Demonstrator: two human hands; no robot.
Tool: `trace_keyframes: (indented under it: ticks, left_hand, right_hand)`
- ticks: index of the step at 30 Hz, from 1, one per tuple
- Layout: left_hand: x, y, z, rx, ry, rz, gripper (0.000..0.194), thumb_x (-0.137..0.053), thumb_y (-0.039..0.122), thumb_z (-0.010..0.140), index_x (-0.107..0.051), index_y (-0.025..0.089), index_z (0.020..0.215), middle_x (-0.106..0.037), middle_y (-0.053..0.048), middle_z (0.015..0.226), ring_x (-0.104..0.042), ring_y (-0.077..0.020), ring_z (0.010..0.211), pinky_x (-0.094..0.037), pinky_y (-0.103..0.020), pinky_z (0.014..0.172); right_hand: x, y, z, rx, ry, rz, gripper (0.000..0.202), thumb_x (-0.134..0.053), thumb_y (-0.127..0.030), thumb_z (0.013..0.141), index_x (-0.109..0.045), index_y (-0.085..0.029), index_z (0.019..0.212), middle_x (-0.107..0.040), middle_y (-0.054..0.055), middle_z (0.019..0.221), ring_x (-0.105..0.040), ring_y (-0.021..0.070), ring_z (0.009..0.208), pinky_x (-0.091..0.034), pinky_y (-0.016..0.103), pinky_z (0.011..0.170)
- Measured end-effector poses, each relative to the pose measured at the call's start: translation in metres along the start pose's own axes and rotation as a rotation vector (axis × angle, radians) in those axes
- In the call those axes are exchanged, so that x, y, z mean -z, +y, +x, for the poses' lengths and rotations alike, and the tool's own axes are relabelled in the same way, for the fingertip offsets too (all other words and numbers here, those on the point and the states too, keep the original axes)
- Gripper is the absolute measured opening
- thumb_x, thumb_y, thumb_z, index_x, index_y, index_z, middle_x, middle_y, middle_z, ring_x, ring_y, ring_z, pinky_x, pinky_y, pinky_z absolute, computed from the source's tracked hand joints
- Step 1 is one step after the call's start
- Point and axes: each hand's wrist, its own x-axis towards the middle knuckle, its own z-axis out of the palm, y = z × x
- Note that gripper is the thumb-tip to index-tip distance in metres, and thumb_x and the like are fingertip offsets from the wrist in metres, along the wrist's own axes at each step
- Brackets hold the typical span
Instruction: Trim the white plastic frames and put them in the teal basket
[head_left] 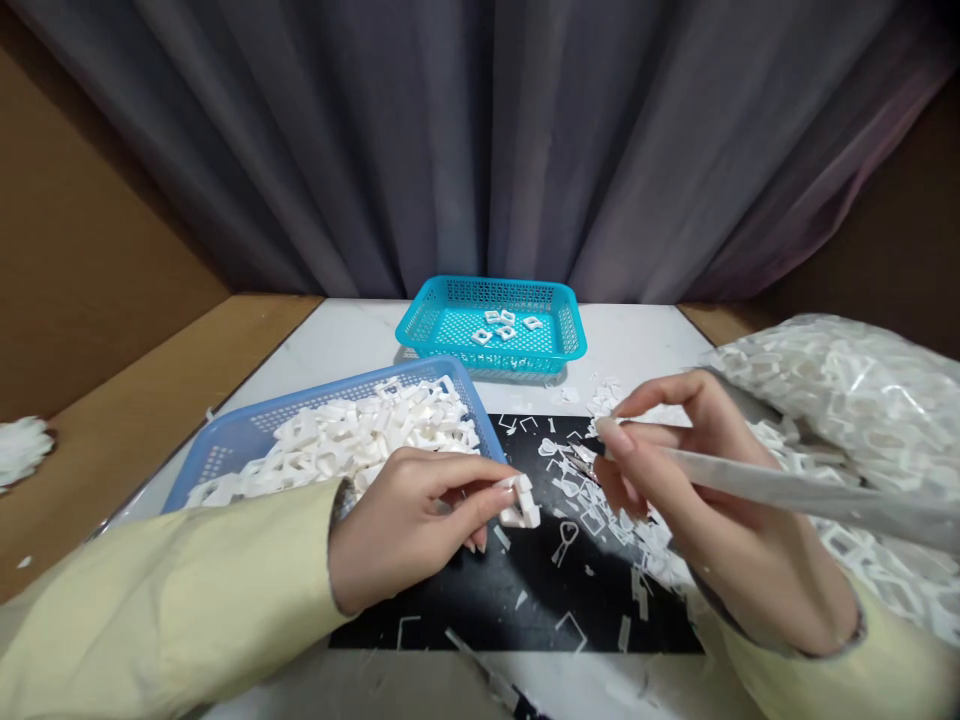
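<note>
My left hand [431, 510] is closed in a pinch on a small white plastic frame [529, 508], held on edge above the black mat [517, 590]. To the right, my right hand [705, 490] is closed, thumb against fingertips. A long, flat, translucent white strip [795, 485] runs from its grip across the palm to the right edge of the view. The tip of that strip is hidden by the fingers. Below the right fingers lies a heap of thin white plastic scraps [600, 515], with a partly covered metal tool [581, 458] among them.
A blue basket [251, 415] full of white frames stands at the left. Behind, a turquoise basket [491, 362] holds several frames. A clear bag of white pieces [847, 370] bulges at the right. Near the front edge lies a slim tool with a dark end [499, 685].
</note>
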Motion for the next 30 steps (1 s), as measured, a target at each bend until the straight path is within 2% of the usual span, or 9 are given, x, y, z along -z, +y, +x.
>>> trace_keyframes:
  ticks: [2,5,10,13,15,19,21,26,30]
  left_hand:
    - [0.0,0.001,0.0,-0.017,0.001,0.0,0.014,-0.057,0.024,0.077,-0.07,0.021,0.08,-0.061,0.002,0.05,-0.056,-0.0121,0.043,-0.044,-0.022,0.047]
    - [0.001,0.002,-0.001,0.002,-0.013,-0.014,0.013,-0.057,0.024,0.076,-0.07,0.02,0.077,-0.06,0.002,0.049,-0.055,-0.0115,0.042,-0.043,-0.022,0.045]
    - [0.002,0.002,0.001,0.181,-0.14,-0.182,0.016,-0.058,0.028,0.075,-0.068,0.018,0.067,-0.056,0.003,0.043,-0.052,-0.0105,0.037,-0.041,-0.02,0.04]
    - [0.003,0.002,0.003,0.294,-0.266,-0.284,0.022,-0.056,0.03,0.076,-0.064,0.017,0.059,-0.057,0.002,0.044,-0.051,-0.0094,0.037,-0.04,-0.019,0.039]
    - [0.003,0.001,0.004,0.324,-0.3,-0.299,0.023,-0.056,0.03,0.076,-0.063,0.016,0.059,-0.056,0.002,0.044,-0.051,-0.0091,0.037,-0.039,-0.019,0.039]
    - [0.002,-0.001,0.005,0.326,-0.314,-0.262,0.023,-0.056,0.028,0.075,-0.061,0.016,0.056,-0.052,0.003,0.04,-0.05,-0.009,0.034,-0.037,-0.018,0.037]
    - [0.002,-0.001,0.004,0.342,-0.31,-0.256,0.023,-0.056,0.027,0.075,-0.061,0.015,0.055,-0.052,0.003,0.04,-0.049,-0.0084,0.034,-0.036,-0.018,0.035]
    - [0.004,-0.002,0.004,0.394,-0.312,-0.328,0.024,-0.056,0.029,0.075,-0.063,0.014,0.058,-0.056,0.002,0.043,-0.047,-0.0066,0.032,-0.034,-0.016,0.033]
    - [0.006,-0.005,0.007,0.418,-0.327,-0.409,0.022,-0.056,0.023,0.075,-0.064,0.012,0.058,-0.059,0.001,0.044,-0.046,-0.0051,0.031,-0.033,-0.014,0.032]
  right_hand:
    - [0.001,-0.001,-0.001,0.007,0.031,0.034,0.021,-0.05,-0.035,0.084,-0.033,-0.023,0.085,-0.059,-0.004,0.056,-0.054,0.0112,0.049,-0.044,0.022,0.043]
    - [0.006,-0.003,-0.001,-0.022,0.134,0.051,0.025,-0.058,-0.036,0.078,-0.039,-0.022,0.076,-0.065,0.001,0.063,-0.06,0.0141,0.052,-0.05,0.025,0.046]
    - [0.014,-0.007,0.003,-0.114,0.142,0.204,0.027,-0.067,-0.033,0.07,-0.048,-0.017,0.059,-0.067,0.005,0.063,-0.061,0.0149,0.046,-0.051,0.022,0.037]
    - [0.009,-0.008,0.003,-0.162,0.051,0.286,0.015,-0.068,-0.027,0.07,-0.059,-0.016,0.067,-0.067,0.003,0.062,-0.064,0.0145,0.051,-0.055,0.02,0.045]
    - [0.002,-0.007,0.0,-0.166,-0.053,0.294,0.009,-0.068,-0.025,0.071,-0.064,-0.017,0.069,-0.069,0.003,0.068,-0.066,0.0145,0.058,-0.056,0.02,0.051]
    - [-0.014,-0.004,-0.007,-0.018,-0.163,0.148,0.004,-0.067,-0.02,0.071,-0.066,-0.021,0.068,-0.069,0.0,0.091,-0.066,0.0144,0.078,-0.054,0.019,0.067]
    - [-0.019,-0.002,-0.009,0.02,-0.197,0.091,0.007,-0.063,-0.02,0.076,-0.064,-0.021,0.069,-0.068,-0.002,0.095,-0.065,0.0118,0.079,-0.052,0.017,0.069]
    - [-0.023,0.002,-0.008,-0.027,-0.172,0.063,0.02,-0.056,-0.027,0.081,-0.052,-0.02,0.062,-0.068,-0.003,0.073,-0.064,0.0149,0.088,-0.049,0.017,0.063]
    - [-0.025,0.002,-0.008,-0.117,-0.146,0.079,0.03,-0.056,-0.03,0.08,-0.042,-0.019,0.056,-0.061,-0.004,0.058,-0.065,0.0157,0.081,-0.046,0.017,0.055]
